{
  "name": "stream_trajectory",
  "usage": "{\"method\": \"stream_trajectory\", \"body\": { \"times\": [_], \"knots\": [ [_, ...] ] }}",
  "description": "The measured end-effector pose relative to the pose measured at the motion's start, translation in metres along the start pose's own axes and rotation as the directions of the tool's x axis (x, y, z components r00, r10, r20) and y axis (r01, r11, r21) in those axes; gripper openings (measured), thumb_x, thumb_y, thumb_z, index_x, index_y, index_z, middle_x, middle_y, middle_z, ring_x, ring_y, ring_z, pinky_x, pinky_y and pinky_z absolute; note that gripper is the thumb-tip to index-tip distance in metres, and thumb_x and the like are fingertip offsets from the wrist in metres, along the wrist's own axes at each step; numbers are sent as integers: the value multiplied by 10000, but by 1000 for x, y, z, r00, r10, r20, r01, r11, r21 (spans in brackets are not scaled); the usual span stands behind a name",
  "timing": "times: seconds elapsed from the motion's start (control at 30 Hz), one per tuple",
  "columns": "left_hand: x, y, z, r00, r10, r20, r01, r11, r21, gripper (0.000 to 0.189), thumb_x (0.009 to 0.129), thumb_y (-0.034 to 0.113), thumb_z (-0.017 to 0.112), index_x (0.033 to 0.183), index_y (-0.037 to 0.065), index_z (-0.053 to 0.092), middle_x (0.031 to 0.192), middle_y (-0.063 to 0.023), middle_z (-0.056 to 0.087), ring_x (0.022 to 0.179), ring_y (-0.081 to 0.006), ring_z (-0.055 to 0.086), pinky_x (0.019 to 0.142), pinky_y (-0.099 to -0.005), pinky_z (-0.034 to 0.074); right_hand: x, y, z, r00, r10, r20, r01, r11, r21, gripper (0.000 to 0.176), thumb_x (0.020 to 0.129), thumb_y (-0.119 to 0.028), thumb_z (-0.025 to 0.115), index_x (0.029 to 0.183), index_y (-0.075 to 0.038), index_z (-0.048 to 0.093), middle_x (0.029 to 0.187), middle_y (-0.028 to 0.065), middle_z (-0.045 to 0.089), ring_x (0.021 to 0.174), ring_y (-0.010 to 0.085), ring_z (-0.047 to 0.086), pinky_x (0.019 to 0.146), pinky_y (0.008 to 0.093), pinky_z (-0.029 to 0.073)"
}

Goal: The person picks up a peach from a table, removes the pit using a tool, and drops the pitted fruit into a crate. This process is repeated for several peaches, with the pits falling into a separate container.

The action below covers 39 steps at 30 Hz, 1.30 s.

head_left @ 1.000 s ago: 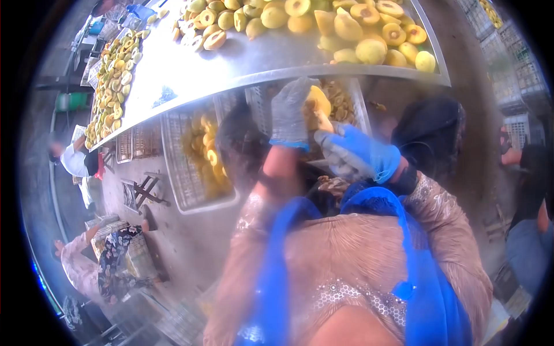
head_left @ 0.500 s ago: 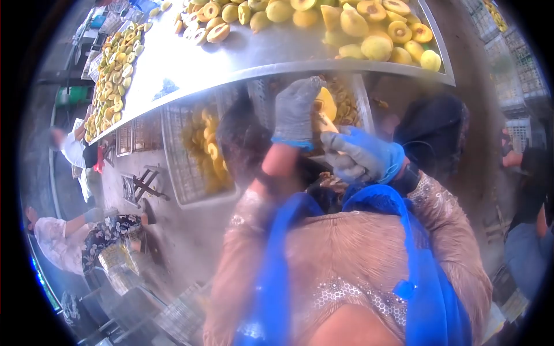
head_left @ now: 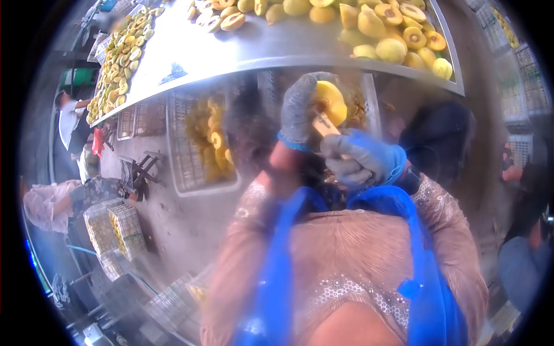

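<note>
My left hand [head_left: 298,112], in a grey glove with a blue cuff, grips a yellow peach half [head_left: 330,102] above my lap. The fruit's rounded yellow side faces up and to the right. In a grey and blue glove, my right hand [head_left: 365,158] is closed round a tool with a pale wooden handle [head_left: 325,124]. The tool's upper end meets the lower edge of the peach half. Its working tip is hidden by the fruit and my left glove.
A metal table [head_left: 248,55] ahead carries several peaches and halves [head_left: 392,51], with another heap [head_left: 124,63] at left. Below stand a crate of yellow fruit [head_left: 202,190] and a crate of scraps [head_left: 372,106]. A folding stool [head_left: 141,170] and people [head_left: 55,205] are at left.
The peach half has turned in my left hand, showing more of its rounded yellow side. The wooden handle shows more broadly. The whole view has shifted slightly.
</note>
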State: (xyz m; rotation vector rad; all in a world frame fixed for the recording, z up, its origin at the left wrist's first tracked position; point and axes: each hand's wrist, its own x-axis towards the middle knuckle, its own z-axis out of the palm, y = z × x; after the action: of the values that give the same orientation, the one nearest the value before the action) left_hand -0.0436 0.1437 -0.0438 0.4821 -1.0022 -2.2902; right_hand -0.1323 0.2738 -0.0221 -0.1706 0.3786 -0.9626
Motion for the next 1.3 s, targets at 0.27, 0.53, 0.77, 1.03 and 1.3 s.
{"method": "stream_trajectory", "body": {
  "times": [0.27,0.53,0.77,1.03,1.3],
  "knots": [
    [13,22,-15,930,172,-324,-266,924,-273,355,910,365,506,1014,29,553,921,-103,602,783,-217,593,696,-314,510,4,-4,-8,998,-57,-23,55,997,-52,207,950,-292,432,827,-126,418,539,-58,316,373,25,277,311,183,195],
    [-16,116,-92,690,688,-223,188,127,974,453,811,277,628,1159,13,507,1132,-179,514,1005,-295,542,865,-354,465,8,6,-68,874,-205,-441,65,948,-312,183,926,-291,504,848,-142,433,565,-53,375,395,38,323,336,186,235],
    [68,117,-12,809,544,221,-50,-312,949,674,716,330,725,1270,50,462,1236,-206,508,1080,-293,546,926,-370,423,17,23,-113,796,-545,-263,110,558,-823,191,928,-229,454,1018,-77,528,637,54,519,520,195,495,504,297,406],
    [202,20,42,847,-45,530,-332,-823,461,322,789,228,599,1072,77,576,1025,-112,620,917,-274,606,767,-397,491,3,11,-103,591,-773,231,48,-251,-967,197,935,-259,498,880,-82,566,646,-30,502,542,69,477,436,235,343],
    [168,58,26,992,-111,54,-25,247,969,365,787,261,590,1071,34,551,883,-162,616,716,-272,629,574,-352,506,-7,5,-81,669,-734,-118,350,451,-821,212,932,-285,508,848,-92,530,566,-23,466,447,55,413,377,229,301]
  ]
}}
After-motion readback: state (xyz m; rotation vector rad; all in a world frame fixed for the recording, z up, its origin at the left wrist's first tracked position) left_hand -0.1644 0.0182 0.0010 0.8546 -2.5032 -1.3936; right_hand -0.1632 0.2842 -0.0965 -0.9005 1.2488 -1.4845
